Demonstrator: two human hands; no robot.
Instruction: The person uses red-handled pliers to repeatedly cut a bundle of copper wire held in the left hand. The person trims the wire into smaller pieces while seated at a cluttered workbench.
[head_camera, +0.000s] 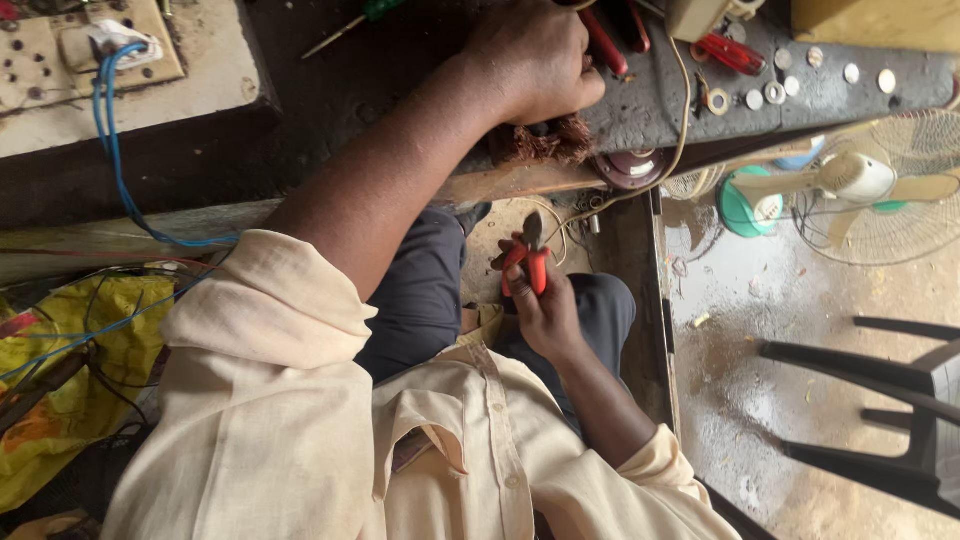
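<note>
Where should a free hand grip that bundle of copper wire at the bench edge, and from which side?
Grip the frayed copper wire bundle on its exposed lower fringe, coming from below: the left hand covers its top, and the dark workbench backs it.

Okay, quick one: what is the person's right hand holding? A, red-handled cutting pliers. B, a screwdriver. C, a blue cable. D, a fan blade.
A: the right hand grips red-handled cutting pliers, while the left hand rests on the copper winding.
</note>
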